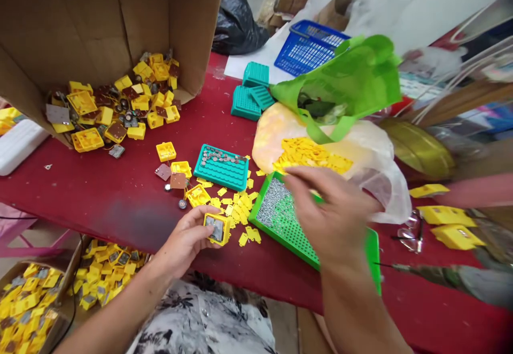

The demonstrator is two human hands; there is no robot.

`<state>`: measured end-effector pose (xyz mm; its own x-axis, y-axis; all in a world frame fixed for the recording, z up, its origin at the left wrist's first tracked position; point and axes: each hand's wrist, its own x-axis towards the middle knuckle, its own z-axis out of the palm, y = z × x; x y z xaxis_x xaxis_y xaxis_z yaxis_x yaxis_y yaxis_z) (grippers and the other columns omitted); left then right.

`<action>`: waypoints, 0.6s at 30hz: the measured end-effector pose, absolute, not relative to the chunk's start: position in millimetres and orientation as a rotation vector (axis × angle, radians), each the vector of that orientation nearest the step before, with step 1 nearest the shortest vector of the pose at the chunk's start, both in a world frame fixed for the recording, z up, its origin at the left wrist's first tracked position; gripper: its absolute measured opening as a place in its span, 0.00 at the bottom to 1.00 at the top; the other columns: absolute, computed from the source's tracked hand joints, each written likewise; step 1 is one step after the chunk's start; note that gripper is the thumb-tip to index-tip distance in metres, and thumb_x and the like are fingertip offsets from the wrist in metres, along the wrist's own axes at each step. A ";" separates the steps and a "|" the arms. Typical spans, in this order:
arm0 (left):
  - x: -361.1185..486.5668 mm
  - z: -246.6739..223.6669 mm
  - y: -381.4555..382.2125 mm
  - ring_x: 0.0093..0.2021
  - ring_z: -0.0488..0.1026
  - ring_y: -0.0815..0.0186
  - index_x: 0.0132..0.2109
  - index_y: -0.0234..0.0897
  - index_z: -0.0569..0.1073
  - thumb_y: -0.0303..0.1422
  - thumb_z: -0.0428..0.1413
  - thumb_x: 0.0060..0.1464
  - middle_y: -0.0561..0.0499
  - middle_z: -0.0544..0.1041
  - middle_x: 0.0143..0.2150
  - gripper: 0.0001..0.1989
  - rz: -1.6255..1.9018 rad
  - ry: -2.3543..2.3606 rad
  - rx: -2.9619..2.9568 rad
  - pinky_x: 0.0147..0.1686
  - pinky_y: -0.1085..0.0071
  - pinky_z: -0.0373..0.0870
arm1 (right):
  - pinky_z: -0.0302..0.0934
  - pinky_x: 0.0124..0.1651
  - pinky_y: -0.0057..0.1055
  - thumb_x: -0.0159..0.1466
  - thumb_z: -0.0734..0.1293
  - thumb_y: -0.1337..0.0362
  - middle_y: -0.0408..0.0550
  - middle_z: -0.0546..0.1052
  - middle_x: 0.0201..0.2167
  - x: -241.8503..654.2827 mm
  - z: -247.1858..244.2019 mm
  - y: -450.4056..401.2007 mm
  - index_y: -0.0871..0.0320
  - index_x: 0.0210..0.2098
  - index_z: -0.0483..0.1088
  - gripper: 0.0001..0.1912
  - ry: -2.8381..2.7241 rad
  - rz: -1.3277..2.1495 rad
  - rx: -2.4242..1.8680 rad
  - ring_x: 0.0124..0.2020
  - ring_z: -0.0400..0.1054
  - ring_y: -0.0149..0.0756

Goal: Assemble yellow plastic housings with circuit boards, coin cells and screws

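My left hand is closed around a small yellow plastic case at the table's near edge. A grey part fills the case's open face, and my thumb rests on it. My right hand, blurred by motion, is above a green tray of small metal screws. Its thumb and forefinger look pinched together; anything between them is too small or smeared to make out. Flat yellow pieces lie scattered between the case and the tray. Beyond them is a teal tray with small round metal parts.
A cardboard box on its side spills yellow cases at the back left. A clear bag of yellow pieces and a green bag stand behind the tray. A screwdriver-like tool points in from the right. Boxes of cases sit below left.
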<state>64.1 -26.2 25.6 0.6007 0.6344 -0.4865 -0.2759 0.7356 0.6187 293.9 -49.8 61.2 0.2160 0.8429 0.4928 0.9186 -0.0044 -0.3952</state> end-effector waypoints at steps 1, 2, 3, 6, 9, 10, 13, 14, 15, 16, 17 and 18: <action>63.1 26.6 -27.7 0.34 0.70 0.70 0.45 0.39 0.73 0.37 0.67 0.43 0.53 0.73 0.36 0.21 0.564 0.749 0.525 0.33 0.73 0.67 | 0.65 0.49 0.39 0.67 0.63 0.62 0.52 0.78 0.42 294.1 57.6 -31.0 0.59 0.42 0.75 0.11 -1.701 -0.126 -1.950 0.42 0.72 0.40; 62.2 27.8 -29.2 0.34 0.69 0.70 0.46 0.39 0.72 0.37 0.68 0.43 0.53 0.73 0.36 0.23 0.569 0.750 0.541 0.33 0.74 0.66 | 0.64 0.49 0.38 0.67 0.61 0.66 0.53 0.78 0.41 295.3 52.8 -11.8 0.60 0.41 0.76 0.12 -1.787 -0.060 -2.082 0.43 0.72 0.41; 61.5 29.1 -30.4 0.33 0.68 0.71 0.46 0.39 0.72 0.38 0.69 0.42 0.54 0.72 0.36 0.24 0.570 0.759 0.566 0.32 0.75 0.65 | 0.64 0.48 0.38 0.66 0.61 0.68 0.54 0.79 0.39 297.2 47.0 6.3 0.61 0.40 0.77 0.12 -1.825 -0.030 -2.133 0.42 0.72 0.42; 59.9 33.4 -31.5 0.30 0.65 0.73 0.46 0.39 0.71 0.37 0.70 0.38 0.56 0.69 0.31 0.27 0.535 0.805 0.645 0.28 0.76 0.61 | 0.61 0.46 0.38 0.65 0.59 0.69 0.56 0.79 0.37 303.4 28.4 45.2 0.61 0.38 0.79 0.15 -1.886 -0.004 -2.200 0.41 0.70 0.45; 58.3 36.2 -29.8 0.29 0.65 0.71 0.47 0.38 0.71 0.39 0.70 0.38 0.56 0.68 0.31 0.29 0.503 0.835 0.684 0.28 0.74 0.62 | 0.59 0.47 0.38 0.65 0.59 0.68 0.57 0.78 0.38 304.1 15.6 56.5 0.61 0.39 0.79 0.16 -1.943 0.003 -2.228 0.41 0.68 0.46; 57.7 36.4 -28.9 0.30 0.66 0.70 0.48 0.38 0.71 0.39 0.70 0.38 0.56 0.69 0.31 0.30 0.497 0.844 0.689 0.29 0.74 0.63 | 0.59 0.47 0.38 0.65 0.59 0.68 0.58 0.78 0.39 302.7 13.2 56.2 0.61 0.40 0.79 0.16 -1.962 0.005 -2.230 0.42 0.67 0.46; 56.0 35.0 -26.9 0.34 0.70 0.67 0.51 0.37 0.71 0.41 0.71 0.36 0.54 0.70 0.33 0.34 0.498 0.861 0.696 0.34 0.71 0.66 | 0.58 0.48 0.37 0.67 0.56 0.66 0.58 0.76 0.40 295.3 9.2 51.6 0.62 0.40 0.79 0.18 -2.003 0.002 -2.223 0.43 0.65 0.46; 55.5 34.1 -26.4 0.35 0.70 0.66 0.52 0.36 0.71 0.42 0.71 0.35 0.53 0.70 0.33 0.35 0.505 0.862 0.700 0.35 0.70 0.66 | 0.58 0.48 0.37 0.68 0.56 0.66 0.58 0.76 0.41 292.4 8.3 50.2 0.61 0.40 0.79 0.19 -2.008 -0.002 -2.222 0.44 0.65 0.46; 54.9 33.1 -26.1 0.36 0.71 0.65 0.52 0.36 0.71 0.42 0.71 0.35 0.53 0.71 0.34 0.36 0.516 0.863 0.704 0.36 0.69 0.66 | 0.58 0.47 0.37 0.68 0.55 0.65 0.58 0.75 0.41 289.5 7.5 49.3 0.61 0.41 0.78 0.20 -2.010 -0.005 -2.225 0.44 0.65 0.46; 54.4 32.0 -25.9 0.37 0.71 0.65 0.52 0.35 0.71 0.42 0.71 0.36 0.52 0.71 0.34 0.36 0.525 0.862 0.710 0.37 0.69 0.66 | 0.58 0.46 0.37 0.68 0.54 0.65 0.59 0.75 0.40 287.0 6.9 48.8 0.61 0.41 0.78 0.20 -2.009 -0.007 -2.230 0.44 0.64 0.47; 53.8 30.8 -25.7 0.37 0.71 0.64 0.52 0.35 0.71 0.41 0.71 0.36 0.52 0.72 0.35 0.36 0.531 0.860 0.715 0.38 0.69 0.66 | 0.58 0.45 0.37 0.68 0.54 0.65 0.59 0.75 0.40 284.8 6.5 48.8 0.61 0.41 0.78 0.20 -2.007 -0.007 -2.236 0.43 0.64 0.47; 53.2 29.5 -25.5 0.38 0.72 0.64 0.53 0.35 0.71 0.41 0.71 0.37 0.51 0.73 0.35 0.35 0.535 0.857 0.717 0.38 0.69 0.66 | 0.58 0.44 0.37 0.68 0.54 0.65 0.59 0.74 0.39 283.0 6.4 49.1 0.61 0.40 0.78 0.20 -2.005 -0.004 -2.240 0.42 0.64 0.47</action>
<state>53.2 -25.5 29.5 0.5512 0.6786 -0.4855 -0.1384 0.6481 0.7488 283.0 49.1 6.4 0.1144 0.9892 0.0921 0.9895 -0.1053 -0.0986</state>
